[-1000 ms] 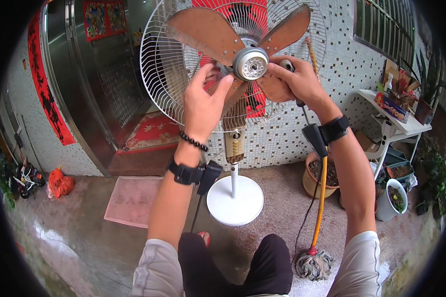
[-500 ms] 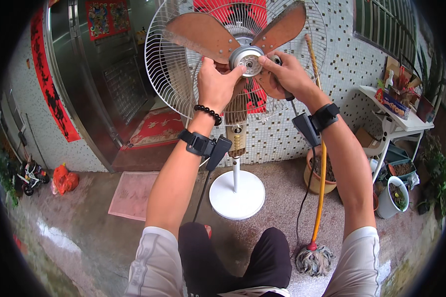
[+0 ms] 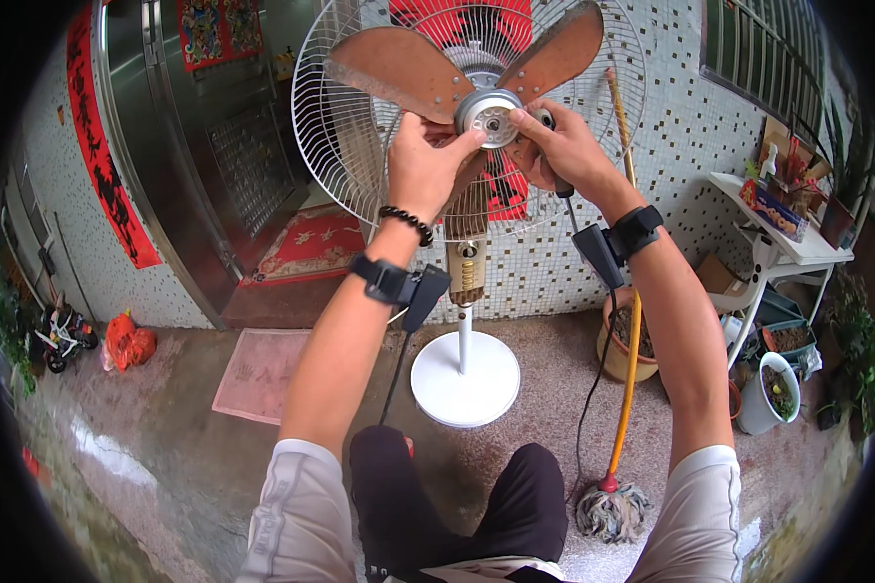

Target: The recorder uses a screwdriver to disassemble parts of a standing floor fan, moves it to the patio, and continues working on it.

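Note:
A standing fan with no front grille faces me, its orange-brown fan blades [image 3: 399,68] fixed round a silver hub [image 3: 493,121]. My left hand [image 3: 426,160] grips the hub's left side, thumb on its rim and fingers behind, by a blade. On the other side, my right hand [image 3: 562,146] presses its thumb to the hub's rim. Held across that palm is what looks like a screwdriver [image 3: 563,188]; its rounded end shows above the fingers and a thin shaft points down. My right fingers partly hide the lower blade. Behind the blades is the white rear wire grille [image 3: 311,117].
The fan's pole rises from a round white base [image 3: 465,379]. A mop [image 3: 632,340] with a yellow handle leans at the right, near a plant pot [image 3: 617,355]. Farther right are a white table [image 3: 797,243] and a white bucket [image 3: 773,394]. A pink mat [image 3: 262,374] lies left.
The view has shifted slightly, so the fan sits a little farther right in it. Both hands keep their places on the hub.

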Tool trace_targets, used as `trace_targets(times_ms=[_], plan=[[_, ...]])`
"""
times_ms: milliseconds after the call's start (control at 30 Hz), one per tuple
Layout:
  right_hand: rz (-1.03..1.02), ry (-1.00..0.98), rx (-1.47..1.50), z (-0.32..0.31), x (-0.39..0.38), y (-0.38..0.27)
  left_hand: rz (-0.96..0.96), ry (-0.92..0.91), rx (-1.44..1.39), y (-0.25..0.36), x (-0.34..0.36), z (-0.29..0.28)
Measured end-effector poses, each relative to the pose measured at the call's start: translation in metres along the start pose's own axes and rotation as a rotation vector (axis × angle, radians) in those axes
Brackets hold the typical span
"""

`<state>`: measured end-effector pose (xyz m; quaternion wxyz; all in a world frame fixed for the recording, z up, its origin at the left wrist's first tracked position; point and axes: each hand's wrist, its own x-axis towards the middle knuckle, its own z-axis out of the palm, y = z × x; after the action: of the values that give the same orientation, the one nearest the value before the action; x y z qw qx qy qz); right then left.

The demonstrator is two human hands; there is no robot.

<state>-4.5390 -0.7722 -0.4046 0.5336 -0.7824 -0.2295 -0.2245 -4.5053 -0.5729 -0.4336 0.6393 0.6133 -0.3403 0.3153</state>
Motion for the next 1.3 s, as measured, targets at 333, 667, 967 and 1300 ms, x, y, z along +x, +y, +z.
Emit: trace_targets(times_ms=[333,667,967,1300], plan=[[0.093,0.006,0.008,0.002,-0.001,-0.013,0.818,0.295,1.016,0.172,0.066,-0.064],[0.106,0.123,-0.07,0.009,0.009,-0.018,0.29,-0.213,0.819,0.166,0.121,-0.062],[0.019,0.147,0.011,0.014,0.003,-0.033,0.3,-0.214,0.834,0.166,0.118,-0.059],[0.033,0.163,0.067,0.017,0.005,-0.026,0.353,-0.203,0.796,0.161,0.114,-0.057]])
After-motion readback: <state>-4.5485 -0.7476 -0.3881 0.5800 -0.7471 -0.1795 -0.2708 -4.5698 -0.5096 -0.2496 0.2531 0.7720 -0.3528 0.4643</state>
